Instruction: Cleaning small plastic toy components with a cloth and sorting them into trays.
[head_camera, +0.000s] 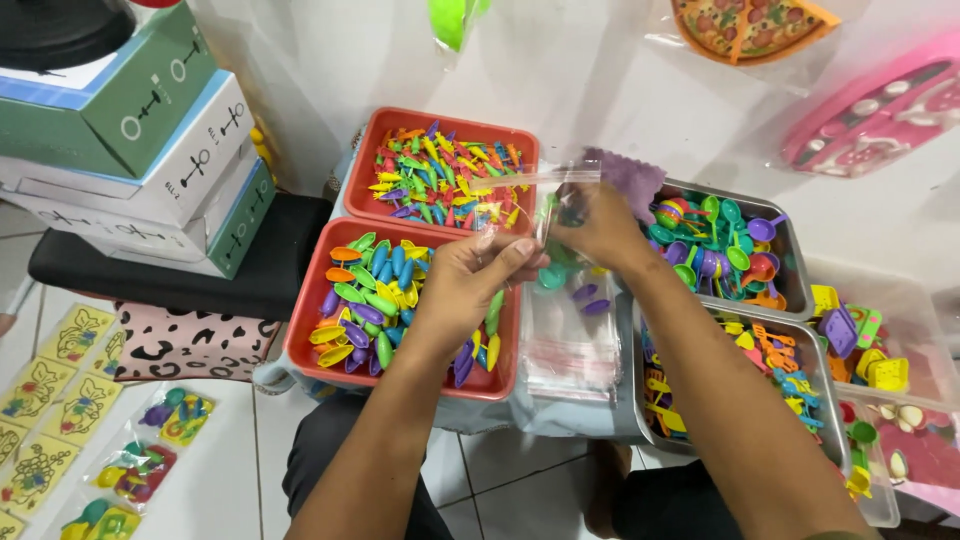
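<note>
Both hands pinch one clear bag: left hand (470, 280) grips its near edge between thumb and fingers, right hand (595, 228) closes on the far edge. Bag (557, 200) hangs open above a stack of flat bags (570, 345), between the red trays (400, 300) and steel trays (740, 240) of small plastic toys.

We see bright, even daylight-like light from above, soft shadows under our forearms, and glare on the clear plastic bag (560, 200); the hands blur slightly, and the frame's corners bend with wide-angle distortion.
</note>
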